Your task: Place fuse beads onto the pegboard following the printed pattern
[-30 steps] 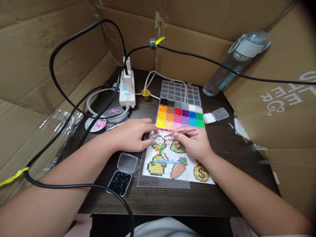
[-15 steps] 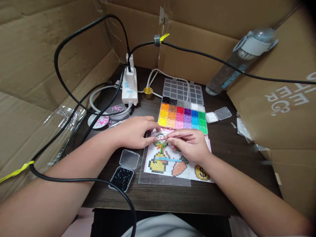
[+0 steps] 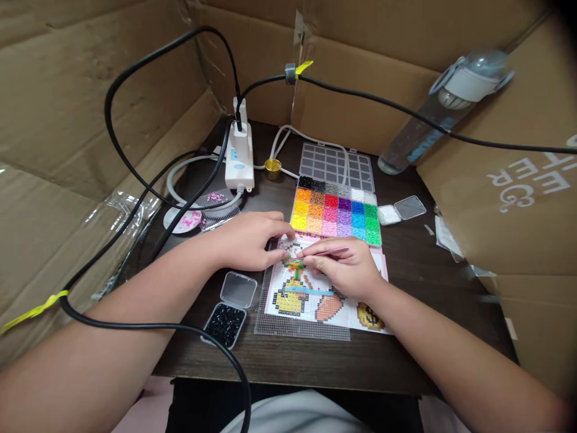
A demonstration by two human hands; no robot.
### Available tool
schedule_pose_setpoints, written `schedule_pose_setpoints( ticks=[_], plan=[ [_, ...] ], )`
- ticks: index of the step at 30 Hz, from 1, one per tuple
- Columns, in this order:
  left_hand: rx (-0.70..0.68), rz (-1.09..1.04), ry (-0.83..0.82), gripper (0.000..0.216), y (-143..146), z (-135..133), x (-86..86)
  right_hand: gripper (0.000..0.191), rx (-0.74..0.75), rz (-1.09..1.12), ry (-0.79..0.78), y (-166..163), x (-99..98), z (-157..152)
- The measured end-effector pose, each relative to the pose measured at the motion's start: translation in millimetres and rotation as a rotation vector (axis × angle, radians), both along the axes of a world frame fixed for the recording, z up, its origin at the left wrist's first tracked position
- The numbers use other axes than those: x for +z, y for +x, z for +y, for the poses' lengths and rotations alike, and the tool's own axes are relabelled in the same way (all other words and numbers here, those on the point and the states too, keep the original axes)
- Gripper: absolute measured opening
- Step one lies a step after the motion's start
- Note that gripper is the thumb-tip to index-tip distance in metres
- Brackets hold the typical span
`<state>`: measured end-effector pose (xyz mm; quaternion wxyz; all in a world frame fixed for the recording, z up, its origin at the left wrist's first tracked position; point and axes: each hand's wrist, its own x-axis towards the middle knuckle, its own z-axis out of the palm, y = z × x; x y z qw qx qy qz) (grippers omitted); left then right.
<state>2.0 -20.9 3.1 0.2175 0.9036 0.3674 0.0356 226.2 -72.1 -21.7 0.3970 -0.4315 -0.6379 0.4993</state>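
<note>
My right hand (image 3: 351,267) pinches a thin pink pair of tweezers (image 3: 331,251), its tip pointing left over the upper part of a pixel pattern sheet (image 3: 340,320). The sheet lies with a clear pegboard (image 3: 302,329), and small coloured beads sit on the design. Whether the tips hold a bead is too small to tell. My left hand (image 3: 255,240) rests at the upper left of the board, thumb and index finger apart around the tweezers' tip. Just behind both hands is a sectioned bead box (image 3: 336,210) full of many colours, its clear lid (image 3: 336,167) folded back.
An open box of black beads (image 3: 225,323) stands left of the board. A small white-bead box (image 3: 388,214) is at the right. Behind are a power strip (image 3: 239,162), a gold cup (image 3: 273,169) and a bottle (image 3: 419,138). A black cable (image 3: 135,326) crosses before my left arm.
The tweezers' tip and my right hand's fingers have shifted slightly on the upper part of the pattern. My left hand stays in place. The whole view has moved a little.
</note>
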Motion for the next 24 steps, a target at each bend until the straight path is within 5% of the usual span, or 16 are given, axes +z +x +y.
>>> schedule_pose_setpoints(
  ticks=[24],
  plan=[
    [0.008, -0.005, -0.014, 0.039, -0.2, 0.7, -0.9, 0.005, -0.107, 0.137, -0.081, 6.1, -1.9, 1.8]
  ],
)
